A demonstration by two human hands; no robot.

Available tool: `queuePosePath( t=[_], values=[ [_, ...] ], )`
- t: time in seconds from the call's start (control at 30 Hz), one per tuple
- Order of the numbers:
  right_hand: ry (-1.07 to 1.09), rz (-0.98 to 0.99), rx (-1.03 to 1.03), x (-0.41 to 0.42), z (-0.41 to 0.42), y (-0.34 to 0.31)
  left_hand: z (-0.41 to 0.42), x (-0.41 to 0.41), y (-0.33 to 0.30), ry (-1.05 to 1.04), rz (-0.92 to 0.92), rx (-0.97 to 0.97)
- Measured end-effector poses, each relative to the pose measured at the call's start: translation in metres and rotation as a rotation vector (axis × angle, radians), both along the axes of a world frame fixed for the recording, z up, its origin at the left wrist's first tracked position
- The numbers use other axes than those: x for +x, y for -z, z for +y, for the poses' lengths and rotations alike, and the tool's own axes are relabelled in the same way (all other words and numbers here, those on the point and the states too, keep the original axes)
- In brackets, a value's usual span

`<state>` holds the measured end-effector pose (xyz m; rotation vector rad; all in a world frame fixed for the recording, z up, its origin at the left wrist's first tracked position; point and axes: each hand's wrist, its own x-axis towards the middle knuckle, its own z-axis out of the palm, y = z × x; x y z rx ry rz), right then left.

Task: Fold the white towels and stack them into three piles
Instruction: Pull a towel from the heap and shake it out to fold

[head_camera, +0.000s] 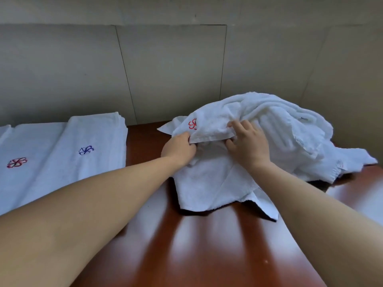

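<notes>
Two bare forearms stretch up from the bottom edge across a glossy reddish-brown table [186, 245]; both hands are in on the heap of white towels [279, 129] at about one o'clock from the middle of the view; the left hand [179, 150] has its fingers curled round the lower hem of a towel with a red emblem [209, 129], pinching it at the left end; the right hand [248, 143] grips the same hem further right, fingers on top of the fabric and thumb tucked underneath; that towel is lifted off the crumpled heap, its emblem just above the left knuckles; more loose cloth spills toward five o'clock, a corner reaching toward the near edge; over at nine o'clock, well apart from the heap, folded towels lie flat side by side; the right one [99, 146] carries a blue emblem, the next one left [31, 154] a red emblem; a third [4, 131] shows only a sliver at the frame edge; behind it all, a pale panelled wall [165, 69].
</notes>
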<state>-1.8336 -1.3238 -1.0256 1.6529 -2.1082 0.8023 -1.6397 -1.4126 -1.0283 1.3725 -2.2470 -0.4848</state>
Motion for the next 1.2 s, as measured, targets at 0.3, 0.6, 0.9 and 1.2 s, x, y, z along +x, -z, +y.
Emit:
queuePosePath(
  t=[0.3, 0.6, 0.9, 1.2],
  values=[
    [-0.042, -0.091, 0.109, 0.003, 0.016, -0.011, 0.007, 0.019, -0.006, 0.033, -0.15, -0.016],
    [0.062, 0.013, 0.222, 0.034, 0.073, -0.101, 0.05, 0.089, -0.104, -0.034, -0.184, -0.259],
    [-0.032, -0.227, -0.047, 0.121, 0.135, -0.25, 0.113, 0.151, -0.196, -0.001, -0.107, -0.261],
    [-0.367, -0.292, -0.093, 0.222, 0.148, -0.331, 0.177, 0.139, -0.227, 0.124, 0.142, -0.081]
  ],
)
